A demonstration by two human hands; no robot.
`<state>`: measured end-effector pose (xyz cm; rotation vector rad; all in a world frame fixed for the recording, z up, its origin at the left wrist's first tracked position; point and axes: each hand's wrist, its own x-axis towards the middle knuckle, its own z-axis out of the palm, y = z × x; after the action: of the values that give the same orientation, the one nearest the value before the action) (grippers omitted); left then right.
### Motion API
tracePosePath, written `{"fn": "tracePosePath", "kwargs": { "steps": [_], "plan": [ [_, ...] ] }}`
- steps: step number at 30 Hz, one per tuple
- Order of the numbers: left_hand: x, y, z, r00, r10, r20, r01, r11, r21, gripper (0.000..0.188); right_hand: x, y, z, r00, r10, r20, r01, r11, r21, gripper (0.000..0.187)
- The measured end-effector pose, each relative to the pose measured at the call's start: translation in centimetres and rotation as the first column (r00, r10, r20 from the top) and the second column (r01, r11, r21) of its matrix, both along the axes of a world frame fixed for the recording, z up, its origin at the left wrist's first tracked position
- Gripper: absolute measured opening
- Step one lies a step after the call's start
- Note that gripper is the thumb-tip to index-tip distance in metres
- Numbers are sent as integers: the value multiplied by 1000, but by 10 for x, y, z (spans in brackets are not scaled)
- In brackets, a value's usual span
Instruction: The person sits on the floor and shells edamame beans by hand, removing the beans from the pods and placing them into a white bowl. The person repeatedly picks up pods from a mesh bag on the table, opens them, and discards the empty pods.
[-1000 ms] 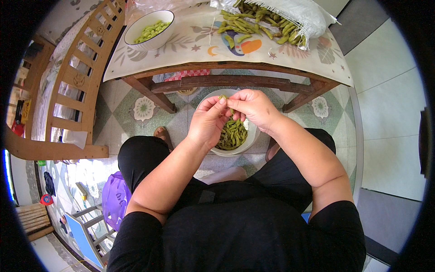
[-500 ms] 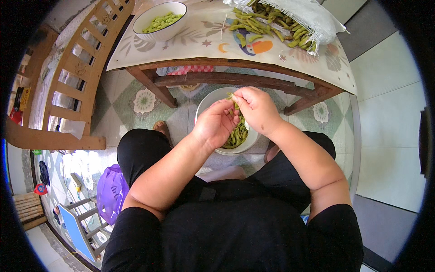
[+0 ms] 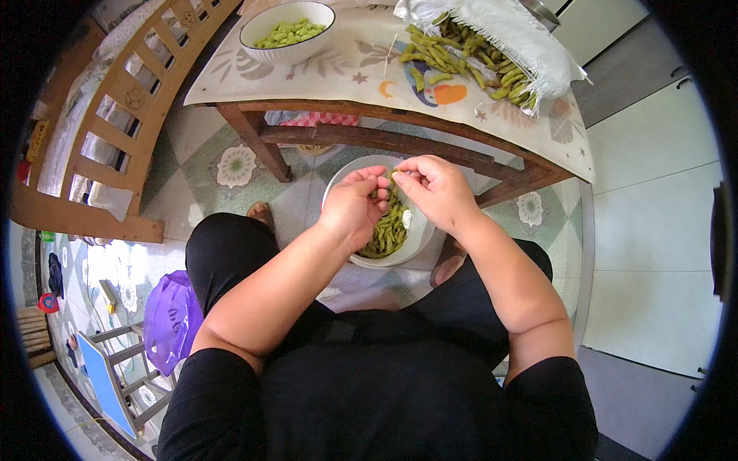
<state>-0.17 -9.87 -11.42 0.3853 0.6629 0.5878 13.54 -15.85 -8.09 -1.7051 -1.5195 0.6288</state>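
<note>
Both my hands are raised over a pale bucket on the floor, which holds a heap of green bean pods. My left hand is cupped palm up, its fingers curled in; what lies inside the curl, if anything, is hidden. Thumb and forefinger of my right hand pinch a small yellowish-green bean pod beside the left fingertips. On the table ahead stands a white bowl of shelled green beans. More pods spill from a white woven sack at the table's right.
The wooden table has a patterned cover and a crossbar just beyond the bucket. A slatted wooden bed frame stands at the left. A purple bag hangs by a blue-topped stool. Pale cabinets line the right.
My hands have drawn slightly apart and lower in the picture, uncovering more of the pods in the bucket. The whole view has shifted a little.
</note>
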Motion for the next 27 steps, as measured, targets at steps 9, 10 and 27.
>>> {"fn": "tracePosePath", "kwargs": {
  "steps": [9,10,27],
  "plan": [
    [0,4,8,994,-37,-105,38,999,6,12,36,32,38,937,-270,221,199,934,296,12],
    [0,5,7,993,-72,-92,75,997,23,12,39,41,42,905,-268,329,156,931,330,12],
    [-4,12,18,987,-79,-138,126,919,374,12,48,74,47,561,-245,791,-101,928,359,9]
  ]
}}
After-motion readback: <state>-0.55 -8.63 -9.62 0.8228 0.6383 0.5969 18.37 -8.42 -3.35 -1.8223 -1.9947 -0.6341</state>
